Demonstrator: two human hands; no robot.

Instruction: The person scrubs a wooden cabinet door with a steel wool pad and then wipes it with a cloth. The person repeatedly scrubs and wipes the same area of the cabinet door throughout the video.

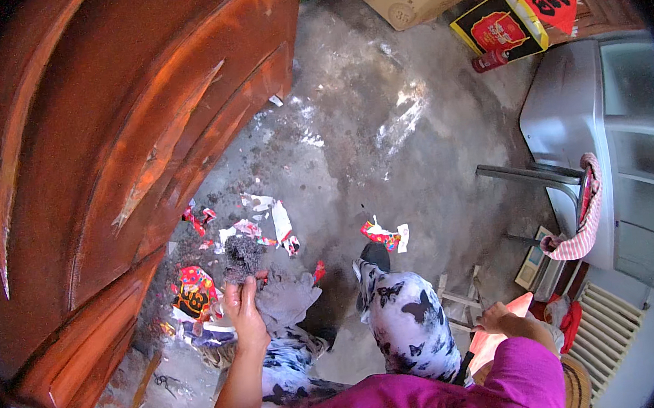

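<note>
while i cannot tell if the right hand (497,319) grips, the left hand (248,315) holds wiry mesh (243,258).

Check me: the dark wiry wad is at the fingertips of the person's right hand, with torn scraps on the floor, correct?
Not quite: the head view shows the dark wiry wad at the left hand; torn scraps lie on the floor.

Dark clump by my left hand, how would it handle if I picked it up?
The dark clump is probably light and squashy, given its loose, frizzy look. It seems unlikely to roll, with that ragged outline.
</note>
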